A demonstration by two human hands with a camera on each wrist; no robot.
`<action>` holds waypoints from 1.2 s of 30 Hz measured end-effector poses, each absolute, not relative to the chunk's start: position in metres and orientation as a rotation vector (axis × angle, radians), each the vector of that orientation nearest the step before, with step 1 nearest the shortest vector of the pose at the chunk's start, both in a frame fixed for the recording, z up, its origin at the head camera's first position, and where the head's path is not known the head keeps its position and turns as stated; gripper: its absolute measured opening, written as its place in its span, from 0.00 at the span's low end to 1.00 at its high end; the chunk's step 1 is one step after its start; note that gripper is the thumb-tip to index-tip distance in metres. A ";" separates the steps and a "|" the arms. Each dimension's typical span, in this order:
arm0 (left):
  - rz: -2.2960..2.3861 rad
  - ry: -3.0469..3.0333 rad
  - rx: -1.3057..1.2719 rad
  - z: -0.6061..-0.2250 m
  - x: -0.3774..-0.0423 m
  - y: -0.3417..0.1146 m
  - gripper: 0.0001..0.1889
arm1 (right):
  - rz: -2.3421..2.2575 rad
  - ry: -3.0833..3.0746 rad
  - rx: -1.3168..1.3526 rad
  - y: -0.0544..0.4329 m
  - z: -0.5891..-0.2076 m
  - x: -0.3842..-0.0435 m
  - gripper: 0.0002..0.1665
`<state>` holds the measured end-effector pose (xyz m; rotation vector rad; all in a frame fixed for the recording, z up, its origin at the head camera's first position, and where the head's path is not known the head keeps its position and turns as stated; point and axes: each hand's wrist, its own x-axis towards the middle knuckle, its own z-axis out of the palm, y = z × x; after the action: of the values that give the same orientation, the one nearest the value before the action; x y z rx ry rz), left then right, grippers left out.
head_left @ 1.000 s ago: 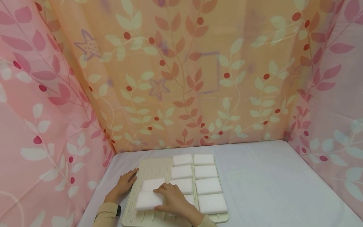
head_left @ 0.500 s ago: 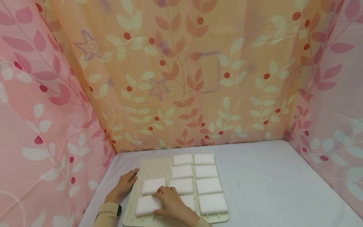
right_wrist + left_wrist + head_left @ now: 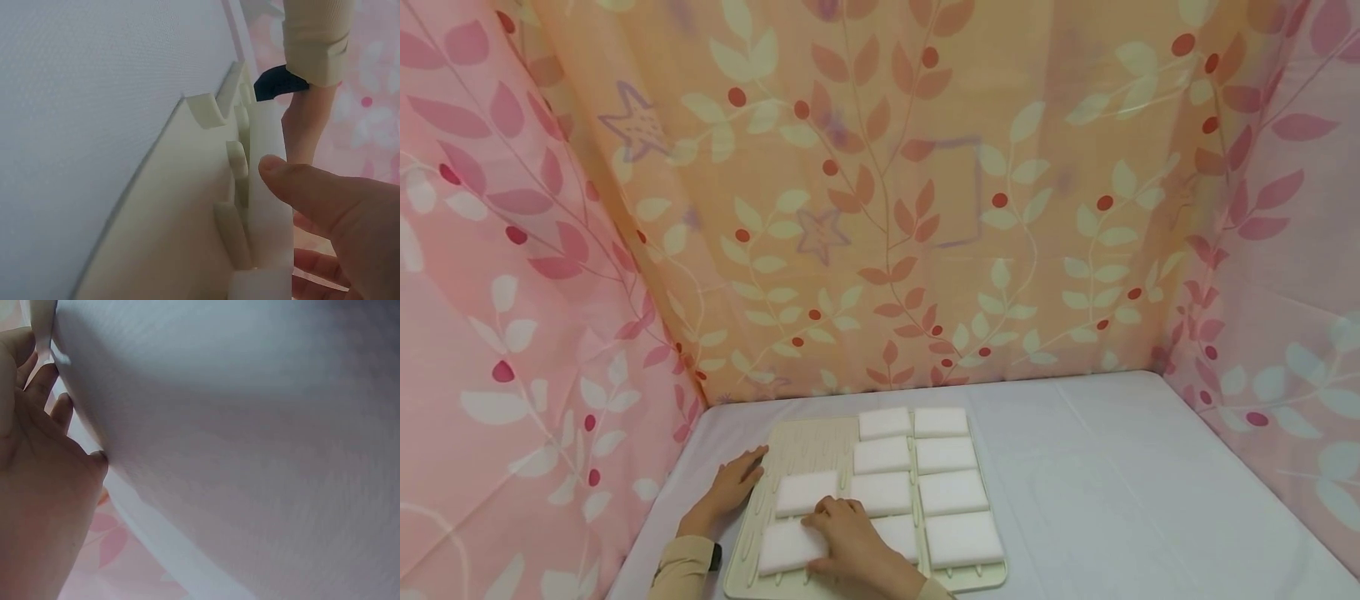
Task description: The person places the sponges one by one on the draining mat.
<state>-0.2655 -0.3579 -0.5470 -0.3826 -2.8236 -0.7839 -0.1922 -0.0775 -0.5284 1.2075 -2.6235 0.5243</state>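
A white sponge block (image 3: 790, 546) lies at the front left of a pale green ribbed tray (image 3: 808, 442). My right hand (image 3: 857, 537) is over its right end and pinches it. In the right wrist view the thumb (image 3: 300, 187) presses the near edge of the white sponge (image 3: 269, 206), with the fingers on the far side, partly hidden. My left hand (image 3: 726, 487) rests beside the tray's left edge, fingers extended and fingertips at the rim. In the left wrist view the left hand (image 3: 44, 456) shows spread fingers against the white surface.
Several more white sponges (image 3: 962, 537) lie in columns on the middle and right of the tray; another sponge (image 3: 807, 493) sits just behind the held one. A white-covered table (image 3: 1097, 492) extends right. Patterned curtains (image 3: 880, 200) stand behind and at both sides.
The right hand has lowered the front-left sponge onto the tray and moved it slightly toward the near edge, uncovering the sponge behind. The left hand has stayed in place.
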 end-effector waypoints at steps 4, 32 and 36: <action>-0.773 -2.820 -0.387 -0.545 -0.265 -0.358 0.20 | 0.506 -2.620 1.211 -0.076 -0.526 -0.192 0.32; -0.665 -2.760 -0.487 -0.536 -0.279 -0.355 0.20 | 0.593 -2.600 0.995 -0.009 -0.515 -0.247 0.27; -0.601 -2.713 -0.507 -0.534 -0.283 -0.345 0.20 | 0.608 -2.596 0.945 0.011 -0.517 -0.259 0.28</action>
<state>-0.2833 -0.3451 -0.5343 -0.5071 -2.7129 -0.6007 -0.2586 0.0105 -0.5169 0.9453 -2.5958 0.6080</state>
